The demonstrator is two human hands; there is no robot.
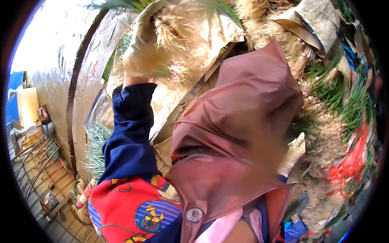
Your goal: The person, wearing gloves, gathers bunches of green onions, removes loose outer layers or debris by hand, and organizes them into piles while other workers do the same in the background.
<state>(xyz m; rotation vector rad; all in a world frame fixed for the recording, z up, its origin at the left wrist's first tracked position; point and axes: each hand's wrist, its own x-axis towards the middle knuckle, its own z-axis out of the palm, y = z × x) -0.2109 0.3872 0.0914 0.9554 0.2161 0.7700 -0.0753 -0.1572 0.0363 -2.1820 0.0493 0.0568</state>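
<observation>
My left hand (142, 48), in a pale, dirt-stained glove, reaches to the top of the view. Its fingers are closed around a bunch of spring onions (168, 32) with pale, stringy roots pointing towards me. Green leaves stick out on the far side of the hand. Just right of the glove, a smaller bunch with pinkish bulbs (177, 72) lies on a beige sack (202, 52). My right hand (292, 156), also in a pale glove, is low on the right beside my brown apron (243, 93). Its fingers are partly hidden and their grip is unclear.
Heaps of rooty spring onions (336, 93) lie along the right, with a folded sack (316, 24) above and red plastic strips (346, 162) below. More green leaves (98, 141) lie left of my sleeve. A concrete ledge (89, 60) runs down the left, above a planked floor (77, 210).
</observation>
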